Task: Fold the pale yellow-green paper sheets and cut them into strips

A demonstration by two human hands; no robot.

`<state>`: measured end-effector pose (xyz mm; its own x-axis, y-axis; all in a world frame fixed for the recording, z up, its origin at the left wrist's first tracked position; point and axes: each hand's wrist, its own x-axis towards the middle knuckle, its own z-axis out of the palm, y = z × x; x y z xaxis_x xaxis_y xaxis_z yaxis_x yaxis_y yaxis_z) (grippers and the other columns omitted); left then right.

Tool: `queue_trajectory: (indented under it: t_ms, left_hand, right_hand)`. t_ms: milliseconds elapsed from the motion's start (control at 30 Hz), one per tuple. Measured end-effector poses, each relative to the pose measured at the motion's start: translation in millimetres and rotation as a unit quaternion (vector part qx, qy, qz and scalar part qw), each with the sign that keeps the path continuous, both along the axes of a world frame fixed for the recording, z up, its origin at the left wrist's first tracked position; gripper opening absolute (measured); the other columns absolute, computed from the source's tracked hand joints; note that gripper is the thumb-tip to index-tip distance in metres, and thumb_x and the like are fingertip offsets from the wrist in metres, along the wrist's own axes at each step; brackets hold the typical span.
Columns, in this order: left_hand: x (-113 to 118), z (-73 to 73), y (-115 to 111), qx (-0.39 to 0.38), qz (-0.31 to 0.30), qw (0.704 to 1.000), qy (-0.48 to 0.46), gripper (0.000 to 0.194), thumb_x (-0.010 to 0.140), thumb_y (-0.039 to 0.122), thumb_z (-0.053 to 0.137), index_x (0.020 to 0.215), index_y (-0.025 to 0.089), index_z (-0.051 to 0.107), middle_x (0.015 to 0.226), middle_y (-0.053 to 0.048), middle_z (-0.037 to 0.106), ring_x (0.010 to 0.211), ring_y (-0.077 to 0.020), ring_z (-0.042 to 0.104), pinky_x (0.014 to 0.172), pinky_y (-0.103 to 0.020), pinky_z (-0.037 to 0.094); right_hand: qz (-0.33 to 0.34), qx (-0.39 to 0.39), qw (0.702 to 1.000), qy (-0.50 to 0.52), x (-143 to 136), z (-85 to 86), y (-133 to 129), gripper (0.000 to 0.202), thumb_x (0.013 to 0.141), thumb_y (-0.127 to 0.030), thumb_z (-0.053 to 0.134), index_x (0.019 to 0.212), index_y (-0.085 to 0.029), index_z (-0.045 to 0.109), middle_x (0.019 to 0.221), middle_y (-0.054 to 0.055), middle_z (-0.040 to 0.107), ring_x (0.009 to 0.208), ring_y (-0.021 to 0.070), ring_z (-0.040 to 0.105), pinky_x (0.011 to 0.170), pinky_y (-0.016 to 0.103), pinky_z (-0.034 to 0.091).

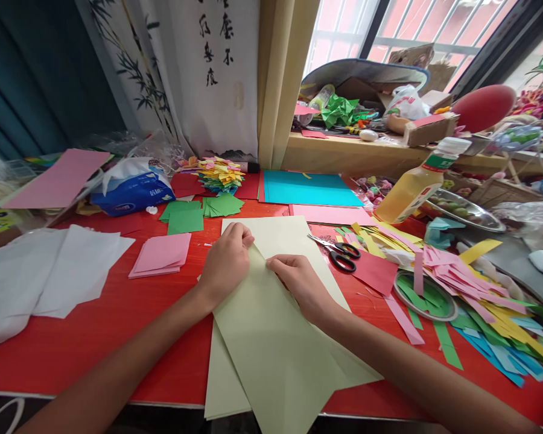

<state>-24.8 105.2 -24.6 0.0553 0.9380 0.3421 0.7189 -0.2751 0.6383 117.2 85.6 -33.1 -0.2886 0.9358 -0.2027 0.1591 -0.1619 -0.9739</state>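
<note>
A pale yellow-green sheet of paper, folded over at a slant, lies on more sheets of the same colour in front of me. My left hand is closed with its fingers curled at the upper left edge of the folded sheet. Thumb and forefinger of my right hand pinch the slanted edge of that sheet, a little to the right. The near end of the sheet hangs past the table's front edge. Black-handled scissors lie open just right of the paper.
Left of the paper are pink squares, green squares and white sheets. A blue tissue pack stands behind. On the right lie coloured paper strips, a tape roll and a tilted bottle. Blue sheets lie at the back.
</note>
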Motion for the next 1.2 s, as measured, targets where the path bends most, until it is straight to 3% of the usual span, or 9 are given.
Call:
queue_trajectory:
  t_ms: [233,600,1000,1200]
  left_hand:
    - [-3,0.4,1,0.007,-0.002,1.0,0.01,0.015,0.083,0.015,0.032,0.069,0.02,0.033,0.076,-0.001,0.046,0.07,-0.0149,0.046,0.056,-0.027,0.032]
    - [-10,2.7,8,0.031,0.036,0.999,0.024,0.015,0.083,0.016,0.033,0.069,0.021,0.032,0.076,-0.001,0.046,0.068,-0.0152,0.045,0.06,-0.027,0.034]
    - [-27,9.2,18,0.078,0.077,0.994,0.024,0.017,0.074,0.005,0.032,0.067,0.02,0.03,0.074,-0.001,0.044,0.07,-0.0145,0.044,0.059,-0.025,0.033]
    - [-33,12.0,22,0.09,0.092,0.991,0.022,0.017,0.073,0.006,0.034,0.066,0.02,0.031,0.073,-0.001,0.046,0.07,-0.015,0.044,0.06,-0.026,0.033]
  right_hand:
    - [-0.003,0.001,1.0,0.001,6,-4.2,-4,0.018,0.071,-0.031,0.043,0.059,-0.019,0.038,0.052,-0.004,0.031,0.043,0.0068,0.027,0.039,0.022,0.014]
    - [-0.012,-0.011,0.999,-0.044,19,-1.5,-15,0.022,0.071,-0.032,0.044,0.067,-0.015,0.058,0.056,0.0,0.05,0.045,0.01,0.041,0.04,0.023,0.022]
    - [-0.025,-0.026,0.994,-0.102,41,4.1,-29,0.02,0.073,-0.03,0.045,0.064,-0.016,0.056,0.058,0.0,0.051,0.053,0.0118,0.046,0.048,0.023,0.032]
    - [-0.026,-0.056,0.995,-0.084,50,12.0,-38,0.02,0.073,-0.028,0.046,0.06,-0.017,0.055,0.059,-0.001,0.051,0.056,0.0115,0.048,0.052,0.022,0.037]
